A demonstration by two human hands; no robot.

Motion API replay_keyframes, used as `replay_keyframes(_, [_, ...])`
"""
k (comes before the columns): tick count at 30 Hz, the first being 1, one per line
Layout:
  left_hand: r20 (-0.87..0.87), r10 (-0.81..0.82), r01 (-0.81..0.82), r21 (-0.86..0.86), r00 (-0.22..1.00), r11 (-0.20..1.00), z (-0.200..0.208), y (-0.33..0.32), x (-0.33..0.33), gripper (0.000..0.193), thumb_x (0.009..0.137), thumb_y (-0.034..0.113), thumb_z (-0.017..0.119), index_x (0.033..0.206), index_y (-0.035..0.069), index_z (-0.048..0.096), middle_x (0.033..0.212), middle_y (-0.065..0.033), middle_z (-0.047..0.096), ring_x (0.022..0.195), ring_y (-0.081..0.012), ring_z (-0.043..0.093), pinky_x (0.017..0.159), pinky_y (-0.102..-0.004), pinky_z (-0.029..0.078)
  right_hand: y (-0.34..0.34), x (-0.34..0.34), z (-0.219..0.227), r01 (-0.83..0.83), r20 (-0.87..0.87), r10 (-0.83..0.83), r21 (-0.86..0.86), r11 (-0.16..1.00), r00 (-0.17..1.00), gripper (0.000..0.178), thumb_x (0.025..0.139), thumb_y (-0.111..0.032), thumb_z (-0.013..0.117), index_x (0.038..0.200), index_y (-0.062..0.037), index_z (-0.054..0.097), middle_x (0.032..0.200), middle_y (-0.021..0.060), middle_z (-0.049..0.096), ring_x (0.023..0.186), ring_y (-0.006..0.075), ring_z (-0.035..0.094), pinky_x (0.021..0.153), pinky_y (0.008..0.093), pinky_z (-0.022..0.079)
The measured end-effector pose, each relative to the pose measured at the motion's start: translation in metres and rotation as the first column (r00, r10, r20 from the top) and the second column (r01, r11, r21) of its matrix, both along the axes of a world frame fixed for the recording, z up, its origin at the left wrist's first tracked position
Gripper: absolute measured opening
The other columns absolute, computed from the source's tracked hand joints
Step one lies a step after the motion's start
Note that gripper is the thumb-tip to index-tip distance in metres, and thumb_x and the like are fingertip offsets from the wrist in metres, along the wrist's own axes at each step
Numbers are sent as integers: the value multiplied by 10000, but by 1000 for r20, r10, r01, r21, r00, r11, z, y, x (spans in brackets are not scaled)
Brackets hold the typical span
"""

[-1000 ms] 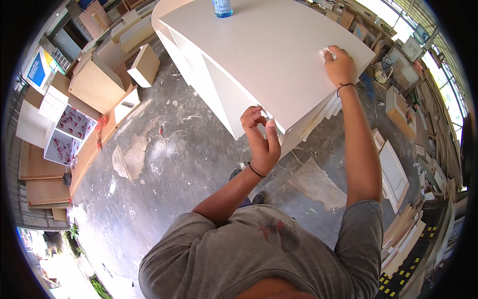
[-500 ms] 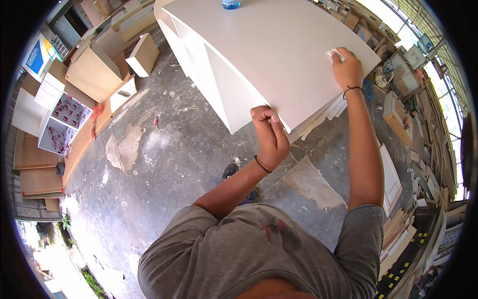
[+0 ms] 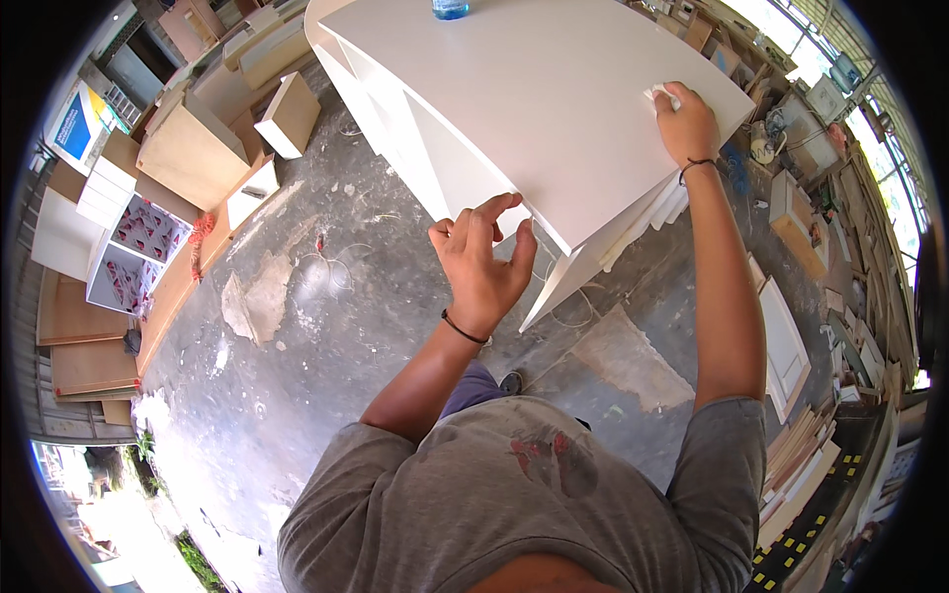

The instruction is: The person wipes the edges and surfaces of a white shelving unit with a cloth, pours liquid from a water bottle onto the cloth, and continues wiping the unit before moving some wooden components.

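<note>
A large white cabinet (image 3: 534,99) stands in front of me, its smooth top panel facing up. My right hand (image 3: 687,124) is closed around a crumpled white cloth (image 3: 660,96), pressed on the panel near its right side. Just off the panel's near left edge, my left hand (image 3: 482,259) has its fingers curled but apart, with nothing visible between thumb and forefinger. Below the near corner, a white board (image 3: 563,282) sticks out at an angle. Toward the panel's far edge is a clear bottle with blue liquid (image 3: 451,9).
Wooden boxes (image 3: 193,138) and a patterned-lined white cabinet (image 3: 138,252) line the left. On the right are a drawer-like wooden box (image 3: 797,222), a white framed panel (image 3: 784,346) and stacked boards (image 3: 796,465). Stained concrete floor (image 3: 297,366) lies around my feet.
My left hand has let go of the panel's near edge, moved left and opened its fingers. The right hand with the cloth has shifted slightly farther away. The angled white board now shows more.
</note>
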State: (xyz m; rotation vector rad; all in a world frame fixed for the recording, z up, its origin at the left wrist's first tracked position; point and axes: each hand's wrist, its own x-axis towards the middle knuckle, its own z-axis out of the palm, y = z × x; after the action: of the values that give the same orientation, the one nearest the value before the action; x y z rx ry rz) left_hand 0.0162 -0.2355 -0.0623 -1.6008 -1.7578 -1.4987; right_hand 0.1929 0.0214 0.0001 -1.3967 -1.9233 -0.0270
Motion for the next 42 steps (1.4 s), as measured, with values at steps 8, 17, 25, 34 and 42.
replay_keyframes(8, [-39,4,-3,18,999,1000,10,4,-4,278,709,66,693,964,118,594,806,122,658,581,-81,465,699,-313,288,2,-1,-2,1,-16,-1,22,1000,1000,289,850,-329,540,1054,-158,655,1062,86,646,985,306,604,828,399,488])
replay_keyframes(17, [-126,-48,40,-62,991,997,19,8,-12,232,679,45,676,849,99,528,763,48,619,624,-157,533,712,-348,305,3,-1,-4,9,-20,-8,38,999,1000,289,843,-328,540,1051,-165,659,1054,94,651,979,315,609,825,410,492])
replay_keyframes(25, [-115,-128,117,-100,985,988,17,8,-17,271,670,30,650,848,79,452,797,29,621,665,-176,560,738,-373,314,1,-1,-2,5,-33,-5,17,1000,999,299,845,-337,541,1060,-165,660,1059,104,651,984,319,607,830,410,489])
replay_keyframes(34, [-49,-115,116,22,992,993,10,4,-15,262,695,39,675,877,109,500,850,48,638,606,-125,499,718,-335,307,1,-1,-2,8,-38,-8,-4,1000,999,296,843,-335,551,1060,-165,659,1060,103,651,988,317,606,835,403,486])
replay_keyframes(42, [-104,-99,100,1,990,995,10,6,-13,276,706,28,687,872,102,479,816,42,661,539,-119,460,740,-317,336,6,2,-3,9,-27,-9,9,1000,1000,302,841,-337,551,1063,-164,659,1062,99,652,991,313,605,838,403,485])
